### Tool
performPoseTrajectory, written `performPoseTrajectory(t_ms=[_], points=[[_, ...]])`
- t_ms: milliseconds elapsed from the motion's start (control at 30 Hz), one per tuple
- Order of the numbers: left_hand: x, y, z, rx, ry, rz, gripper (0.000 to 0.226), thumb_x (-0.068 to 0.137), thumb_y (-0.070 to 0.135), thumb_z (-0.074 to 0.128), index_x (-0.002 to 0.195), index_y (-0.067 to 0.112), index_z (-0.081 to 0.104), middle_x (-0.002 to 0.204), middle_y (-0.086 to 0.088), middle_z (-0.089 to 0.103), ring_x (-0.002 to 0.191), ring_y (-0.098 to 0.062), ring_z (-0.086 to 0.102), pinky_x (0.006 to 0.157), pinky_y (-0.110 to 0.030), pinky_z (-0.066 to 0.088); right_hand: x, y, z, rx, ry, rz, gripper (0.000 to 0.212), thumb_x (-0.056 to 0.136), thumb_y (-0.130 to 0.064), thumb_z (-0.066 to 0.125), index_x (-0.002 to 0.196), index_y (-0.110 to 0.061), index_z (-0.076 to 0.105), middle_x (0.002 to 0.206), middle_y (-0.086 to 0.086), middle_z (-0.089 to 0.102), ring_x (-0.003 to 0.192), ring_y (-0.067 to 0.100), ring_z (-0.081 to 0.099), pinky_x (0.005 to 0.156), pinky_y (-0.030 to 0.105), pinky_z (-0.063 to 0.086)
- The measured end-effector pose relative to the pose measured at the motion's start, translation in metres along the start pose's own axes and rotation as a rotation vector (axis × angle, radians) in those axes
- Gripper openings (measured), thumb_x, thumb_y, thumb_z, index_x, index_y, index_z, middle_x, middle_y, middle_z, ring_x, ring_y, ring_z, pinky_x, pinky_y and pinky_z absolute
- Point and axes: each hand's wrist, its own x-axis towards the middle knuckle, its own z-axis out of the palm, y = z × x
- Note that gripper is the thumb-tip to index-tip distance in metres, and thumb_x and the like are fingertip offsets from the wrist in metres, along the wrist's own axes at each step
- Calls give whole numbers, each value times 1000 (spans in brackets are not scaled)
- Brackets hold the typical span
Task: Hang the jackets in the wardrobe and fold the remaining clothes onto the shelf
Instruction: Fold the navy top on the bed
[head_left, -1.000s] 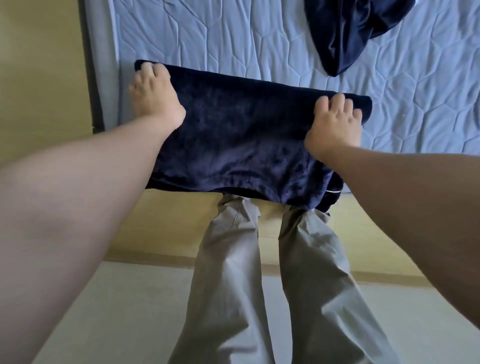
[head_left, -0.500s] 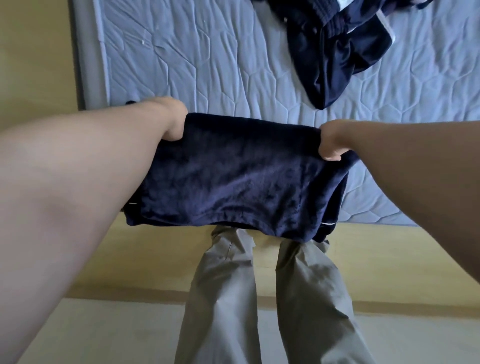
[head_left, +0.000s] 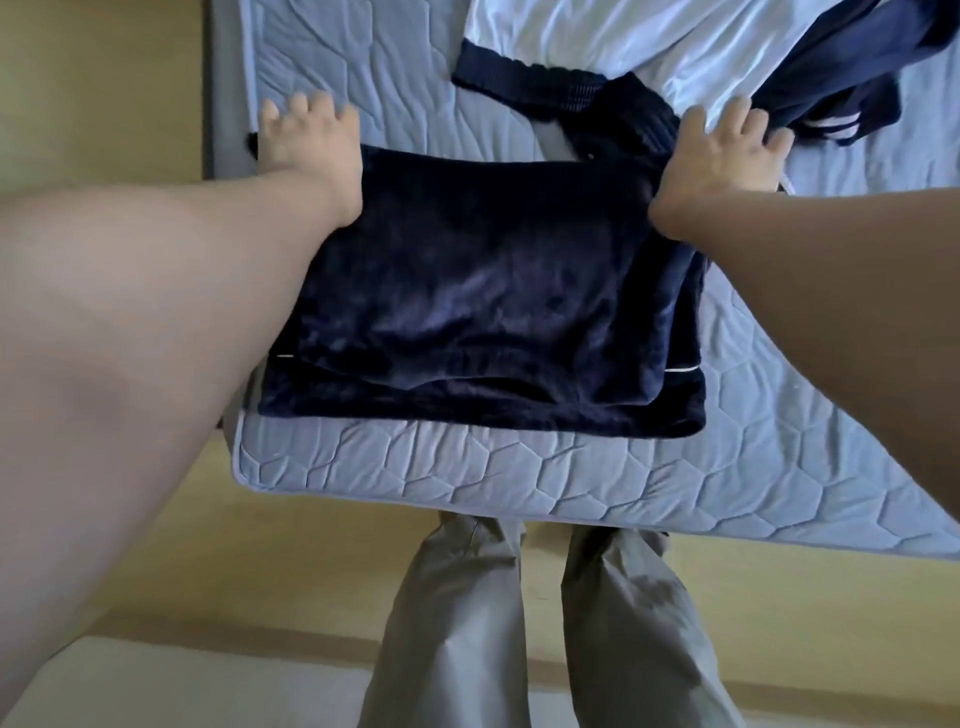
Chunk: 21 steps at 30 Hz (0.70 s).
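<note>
A dark navy velvety garment (head_left: 483, 301) lies folded in layers on the grey quilted mattress (head_left: 519, 473), near its front edge. A thin white piping line shows at its lower right corner. My left hand (head_left: 306, 135) lies flat at the garment's far left corner, fingers straight and spread. My right hand (head_left: 722, 150) lies flat at the far right corner, fingers spread as well. Neither hand grips the cloth.
Behind the folded garment lies a dark knitted piece (head_left: 571, 98) on a white cloth (head_left: 649, 41), and a navy jacket with white stripes (head_left: 852, 88) at the far right. My grey-trousered legs (head_left: 519, 623) stand at the mattress edge on a tan floor.
Half a second ago both hands gripped the garment's top edge and held it up. Now it lies folded over on the mattress and both hands have let go and lie flat.
</note>
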Motion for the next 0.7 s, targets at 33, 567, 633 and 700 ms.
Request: performPoseTrajectory(t_ms=[33,567,633,700], points=[[-4,5,8,-51,60,16,71,72,15,71,137,9,41,136,-18,46,125,-36,45,107,-50,33,-1,-2,10,70,17,35,82,73,-27,69,144,-16,27,148,21,30,132,41,35,110,55,27],[-191,147,127,-268,-175,299,67,103,53,34,157,14,25,163,-11,28,148,-29,29,118,-50,26,-64,31,98,1344,-525,615,77,44,-70,90,103,-27,67,96,-7,73,84,17,71,78,34,60],[-174,155,101,-436,25,206,52,102,47,38,141,16,48,143,-5,54,128,-26,51,107,-44,36,-68,36,90,1333,-519,588,67,46,-70,91,93,-31,63,94,-8,71,82,16,70,67,32,60],[-146,160,77,-571,302,188,44,99,41,46,134,16,54,139,-3,54,124,-25,54,102,-42,38,-75,40,84,1330,-535,627,65,48,-69,91,92,-28,64,90,-6,71,75,17,71,46,25,55]])
